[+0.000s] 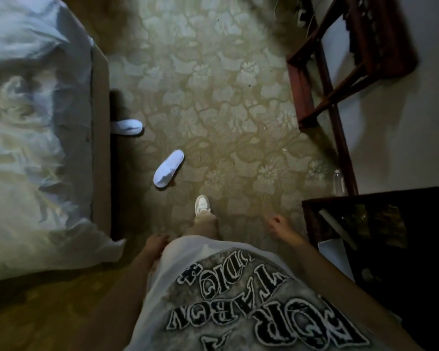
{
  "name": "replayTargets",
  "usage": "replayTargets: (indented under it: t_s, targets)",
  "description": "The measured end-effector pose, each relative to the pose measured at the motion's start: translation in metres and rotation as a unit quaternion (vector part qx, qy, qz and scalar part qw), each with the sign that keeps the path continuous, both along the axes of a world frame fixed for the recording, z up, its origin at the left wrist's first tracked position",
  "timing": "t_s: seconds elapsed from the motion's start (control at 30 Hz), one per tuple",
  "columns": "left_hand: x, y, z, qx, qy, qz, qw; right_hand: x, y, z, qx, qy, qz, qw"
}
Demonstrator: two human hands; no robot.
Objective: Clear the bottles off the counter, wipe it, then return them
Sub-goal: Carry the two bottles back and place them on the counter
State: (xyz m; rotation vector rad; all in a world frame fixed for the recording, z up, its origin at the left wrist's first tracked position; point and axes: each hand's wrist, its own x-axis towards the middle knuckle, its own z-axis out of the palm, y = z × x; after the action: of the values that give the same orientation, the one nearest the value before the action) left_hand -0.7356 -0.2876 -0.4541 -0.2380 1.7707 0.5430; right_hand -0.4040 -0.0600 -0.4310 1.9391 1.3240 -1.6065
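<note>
- The step in hand is judged to be a walk across the patterned carpet (226,102), either toward the dark tabletop (380,249) at the near right or away from it; which of the two cannot be told from this view.
- The walk is best kept along the open strip of carpet between the bed (36,148) on the left and the dark wooden furniture (340,79) at the far right.
- The two white slippers, one at the bed's edge (127,127) and one loose on the carpet (168,172), are best stepped around; the loose one lies just beyond the forward shoe (202,204) and is judged a trip risk.
- Both arms are seen hanging at the sides with nothing carried. The left hand (155,245) is held against the shirt hem, and whether it is spread or curled cannot be told. The right hand (276,224) is blurred, its fingers loosely curled around nothing.
- The tabletop is glossy and dark, so smears are expected to show; it is best wiped only once everything is lifted off. What lies on it is too dim to name.
- One clear bottle (339,182) is seen upright on the floor at the right, just beyond the tabletop's far corner and beside the furniture leg. It looks transparent, slim and light, likely plastic; its contents cannot be made out.
</note>
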Motion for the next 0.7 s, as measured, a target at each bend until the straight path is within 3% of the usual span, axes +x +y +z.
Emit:
replayTargets:
  t_s: [0.2, 0.33, 0.47, 0.7]
  targets:
    - [-0.135, 0.212, 0.068, 0.115, 0.084, -0.111, 0.984, -0.051, 0.063, 0.022, -0.028, -0.046, -0.075, 0.996]
    - [-0.213, 0.312, 0.073, 0.169, 0.106, -0.127, 0.972, -0.121, 0.143, 0.027, -0.022, -0.036, -0.081, 0.996]
    - [-0.276, 0.372, 0.045, 0.125, 0.095, -0.11, 0.982, -0.205, 0.247, 0.009, -0.02, -0.023, -0.06, 0.998]
    - [-0.354, 0.396, 0.015, -0.025, 0.001, 0.071, 0.997, -0.403, 0.472, 0.017, -0.004, 0.043, 0.017, 0.999]
